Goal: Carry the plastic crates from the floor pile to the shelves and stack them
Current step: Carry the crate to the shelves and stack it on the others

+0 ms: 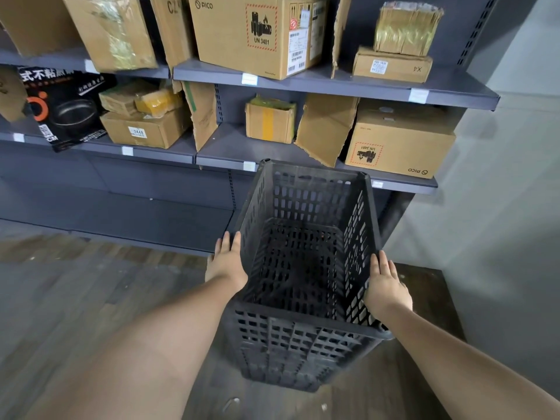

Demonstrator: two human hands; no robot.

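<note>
You hold one black crate (306, 268) in the air between your two hands, in front of the grey shelves (333, 86) and above the wood floor (75, 298). Your left hand (227, 265) lies flat against the crate's left wall, fingers straight and pointing toward the shelves. Your right hand (386, 284) presses the right wall the same way, fingers straight along the rim. The hands are apart with the crate squeezed between the palms; neither curls round it. The crate's open top faces you, so you look into its slotted bottom, and its far end sits just before the front edge of the middle shelf, near that shelf's right end.

On that middle shelf, a PICO box (400, 144) stands at the right end with its print upside down, and a small box (269, 122) stands further left. On the upper shelf a large PICO box (257, 34) marked UN 3481 stands near the front edge. A black pan box (63, 107) leans at the left.
</note>
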